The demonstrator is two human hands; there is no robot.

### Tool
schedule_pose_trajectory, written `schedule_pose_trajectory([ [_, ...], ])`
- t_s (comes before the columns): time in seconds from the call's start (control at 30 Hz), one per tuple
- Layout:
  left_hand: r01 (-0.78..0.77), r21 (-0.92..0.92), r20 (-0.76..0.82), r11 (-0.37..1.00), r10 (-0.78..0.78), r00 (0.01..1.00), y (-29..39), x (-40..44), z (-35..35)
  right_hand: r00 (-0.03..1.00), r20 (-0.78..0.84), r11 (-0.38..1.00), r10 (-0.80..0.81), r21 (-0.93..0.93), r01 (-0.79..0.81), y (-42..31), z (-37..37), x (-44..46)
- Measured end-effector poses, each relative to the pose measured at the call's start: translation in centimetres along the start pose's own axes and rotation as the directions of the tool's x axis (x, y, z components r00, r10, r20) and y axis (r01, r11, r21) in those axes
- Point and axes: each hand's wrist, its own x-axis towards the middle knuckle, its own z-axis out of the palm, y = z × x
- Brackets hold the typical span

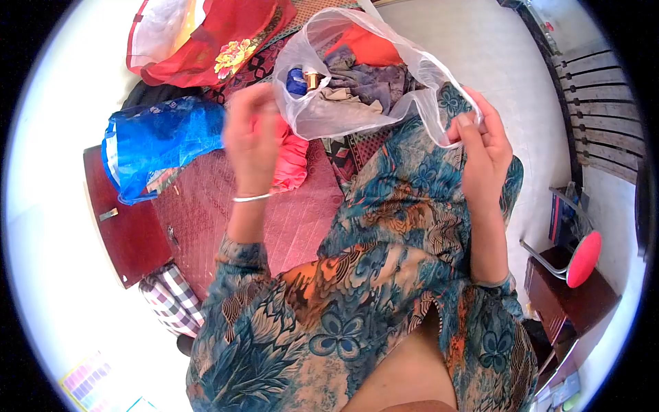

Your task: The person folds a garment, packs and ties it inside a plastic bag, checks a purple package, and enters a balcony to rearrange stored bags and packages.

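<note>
A clear plastic bag [343, 127] hangs wide open in front of me. Inside lie a crumpled grey-purple cloth [374, 82], an orange-red piece [371, 44], a beige cloth [350, 101] and a blue item [296, 82] beside a gold-coloured piece [312, 81]. My right hand [484, 144] pinches the bag's stretched handle between thumb and fingers. My left hand [250, 127], with a white bangle at the wrist, is beside the bag's left edge. Motion smears its fingers, so I cannot tell whether it touches the plastic. Coral-pink cloth [292, 161] lies just behind that hand.
On the left are a blue plastic bag [168, 134] and a red bag with a yellow flower [199, 41]. They rest near a maroon-covered bed [226, 220]. A checked cloth [171, 295] hangs lower left. At right stand a red round-topped stool [584, 259] and a brown cabinet [576, 292].
</note>
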Motion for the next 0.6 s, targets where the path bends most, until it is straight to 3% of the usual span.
schedule_pose_trajectory([
  [0.07, -0.185, -0.169, 0.33, 0.968, 0.233, 0.915, 2.1, 0.8, 3.5, 0.999, 0.039, 1.0, -0.023, 0.016, 0.023, -0.2, 0.3, -0.6],
  [0.13, -0.298, -0.173, 0.414, 0.939, 0.344, 0.843, 1.1, 1.5, 7.4, 0.998, 0.063, 0.997, -0.003, -0.076, 0.008, -0.9, 0.7, -1.4],
  [0.23, -0.158, 0.02, 0.366, 0.987, 0.14, 0.92, -6.6, 3.4, 10.6, 0.997, 0.083, 0.991, -0.002, -0.136, 0.013, -0.9, 0.9, -2.2],
  [0.3, 0.054, 0.149, 0.349, 0.987, -0.104, 0.931, -11.7, 4.5, 10.6, 0.996, 0.089, 0.994, 0.007, -0.111, 0.003, -0.4, 0.5, -2.4],
  [0.4, -0.068, 0.357, 0.544, 0.932, -0.148, 0.826, -14.5, 3.3, 8.7, 0.997, 0.065, 0.998, 0.05, -0.033, -0.048, -0.1, 0.6, -2.4],
  [0.5, -0.064, 0.35, 0.584, 0.934, -0.164, 0.795, -12.2, 0.5, 7.6, 0.996, 0.077, 0.996, 0.043, -0.077, -0.037, -0.4, 0.7, -2.0],
  [0.6, 0.103, 0.418, 0.626, 0.902, -0.369, 0.688, -9.8, -1.1, 6.8, 0.992, 0.122, 0.998, 0.012, -0.058, -0.005, 0.4, 0.7, -2.0],
])
